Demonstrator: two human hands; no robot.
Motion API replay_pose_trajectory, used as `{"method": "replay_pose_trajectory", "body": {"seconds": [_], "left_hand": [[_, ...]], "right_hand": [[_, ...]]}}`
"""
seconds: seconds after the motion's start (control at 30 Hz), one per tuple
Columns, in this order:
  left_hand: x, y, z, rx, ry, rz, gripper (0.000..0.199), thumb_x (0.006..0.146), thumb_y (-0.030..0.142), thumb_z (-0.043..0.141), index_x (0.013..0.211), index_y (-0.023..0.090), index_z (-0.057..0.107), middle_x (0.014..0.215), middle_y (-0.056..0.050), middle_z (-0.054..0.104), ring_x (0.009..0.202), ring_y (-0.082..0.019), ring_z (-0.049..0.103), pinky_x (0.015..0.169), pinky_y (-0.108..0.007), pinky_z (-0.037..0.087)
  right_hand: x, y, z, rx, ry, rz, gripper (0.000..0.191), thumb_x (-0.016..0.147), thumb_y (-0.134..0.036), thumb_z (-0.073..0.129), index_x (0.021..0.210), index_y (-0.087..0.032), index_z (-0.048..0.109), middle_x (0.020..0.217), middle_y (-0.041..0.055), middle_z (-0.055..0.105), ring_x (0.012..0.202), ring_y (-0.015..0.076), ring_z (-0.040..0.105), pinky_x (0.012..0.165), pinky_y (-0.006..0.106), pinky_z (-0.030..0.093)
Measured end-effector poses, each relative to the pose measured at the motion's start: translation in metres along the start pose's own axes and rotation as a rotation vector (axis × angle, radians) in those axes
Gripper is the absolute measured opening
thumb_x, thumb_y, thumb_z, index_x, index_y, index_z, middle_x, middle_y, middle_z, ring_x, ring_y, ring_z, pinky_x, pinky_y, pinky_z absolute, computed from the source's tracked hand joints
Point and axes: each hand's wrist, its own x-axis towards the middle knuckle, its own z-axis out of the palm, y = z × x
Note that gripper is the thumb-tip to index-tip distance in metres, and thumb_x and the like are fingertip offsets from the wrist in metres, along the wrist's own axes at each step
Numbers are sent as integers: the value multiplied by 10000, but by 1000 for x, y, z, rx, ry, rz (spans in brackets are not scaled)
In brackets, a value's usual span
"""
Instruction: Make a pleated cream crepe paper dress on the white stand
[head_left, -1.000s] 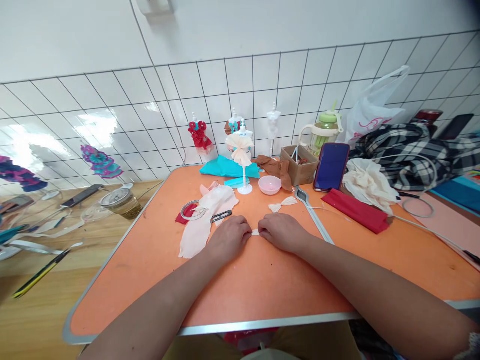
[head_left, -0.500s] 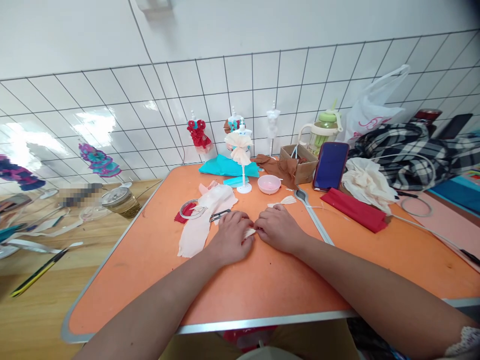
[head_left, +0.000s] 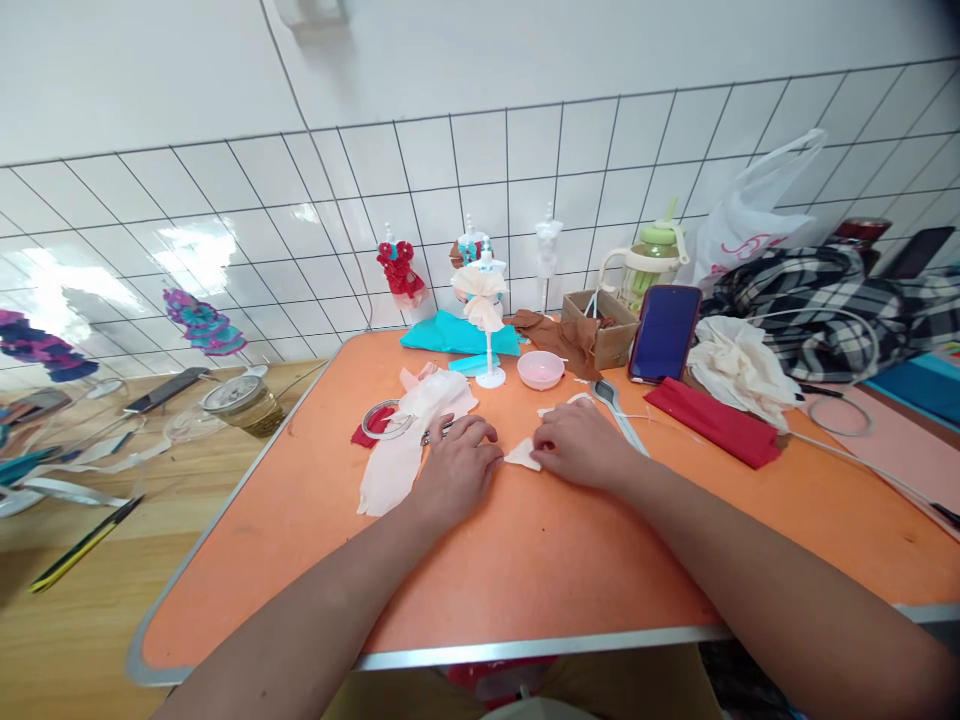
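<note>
Glossy white tiles (head_left: pixel 420 180); matt, crinkled cream cloth (head_left: pixel 742 365).

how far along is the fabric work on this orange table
Partway, it seems. The red outfit looks done on its stand, and the front stand wears a pleated cream piece. In hand is a small cream scrap, at the right hand's fingertips. Probably left: attaching that scrap, which is on no stand, and perhaps using the loose pale cloth.

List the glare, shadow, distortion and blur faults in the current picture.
Head view: bright glare on the tiled wall at left; faint, soft shadows beside the left hand and right hand; sides stretched by the wide lens; top right corner dark; plaid cloth slightly smeared.
</note>
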Motion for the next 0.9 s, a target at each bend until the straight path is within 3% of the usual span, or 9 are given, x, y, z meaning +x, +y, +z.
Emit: {"method": "replay_pose_trajectory", "body": {"seconds": [0.13, 0.2, 0.27, 0.43, 0.57, 0.63, 0.7, 0.8, 0.9], "left_hand": [[0, -8, -9, 29, 31, 1, 220, 845, 161, 484, 813, 262, 677, 982, -17, 618, 1066, -209, 497, 1010, -487, 202], [0, -8, -12, 37, 50, 24, 215, 840, 154, 488, 823, 263, 672, 963, -12, 627, 1060, -210, 507, 1013, -495, 190], [0, -6, -14, 40, 72, 51, 215, 840, 148, 488, 847, 267, 667, 940, -7, 637, 1052, -204, 519, 1020, -498, 176], [-1, -1, -16, 56, 143, 69, 220, 850, 152, 483, 883, 278, 660, 918, 3, 655, 1040, -196, 538, 1031, -507, 145], [-1, -2, -18, 70, 204, 26, 191, 836, 172, 513, 855, 279, 670, 912, 3, 662, 1024, -209, 545, 1026, -521, 143], [-1, -3, -18, 71, 215, 14, 181, 840, 189, 514, 848, 279, 671, 908, 0, 662, 1021, -212, 544, 1025, -523, 151], [-1, -3, -17, 67, 199, 14, 187, 848, 196, 502, 843, 279, 670, 898, -1, 660, 1012, -210, 546, 1026, -523, 160], [-1, -3, -16, 57, 158, 30, 201, 855, 195, 486, 855, 275, 670, 893, -7, 654, 1012, -207, 541, 1029, -517, 176], [-1, 0, -16, 38, 130, 60, 196, 849, 197, 490, 876, 268, 670, 896, -12, 651, 1010, -203, 536, 1031, -505, 187]], "right_hand": [[-3, 34, -15, 60, 99, 176, 246, 825, -333, 498, 797, -192, 697, 809, 76, 671, 807, 210, 567, 695, 314, 338], [-2, 33, -14, 283, 182, 185, 303, 822, -418, 514, 984, -214, 669, 965, 75, 662, 884, 214, 571, 740, 310, 385], [1, 19, -3, 614, 159, 201, 415, 828, -474, 498, 1161, -241, 582, 1040, 70, 645, 885, 198, 586, 745, 302, 425], [9, -12, 26, 1286, 87, 403, 524, 750, -378, 622, 1227, -210, 483, 759, 1, 612, 664, 139, 587, 644, 279, 484], [10, -10, 25, 1701, -29, 508, 447, 749, -248, 603, 1179, -181, 501, 689, -6, 584, 593, 115, 563, 635, 302, 523], [9, -8, 20, 1645, -38, 561, 405, 768, -251, 567, 1164, -185, 514, 651, -5, 573, 565, 121, 553, 600, 317, 530], [8, -9, 15, 1468, 69, 521, 370, 823, -321, 491, 1177, -213, 518, 761, 37, 623, 688, 163, 602, 636, 345, 535], [4, -14, 13, 1020, 246, 194, 444, 837, -460, 467, 1227, -251, 515, 1152, 85, 593, 1092, 243, 523, 893, 431, 447], [1, -21, 13, 560, 207, -99, 530, 781, -486, 569, 1246, -237, 516, 1236, 94, 555, 1193, 274, 434, 1054, 508, 220]]}}
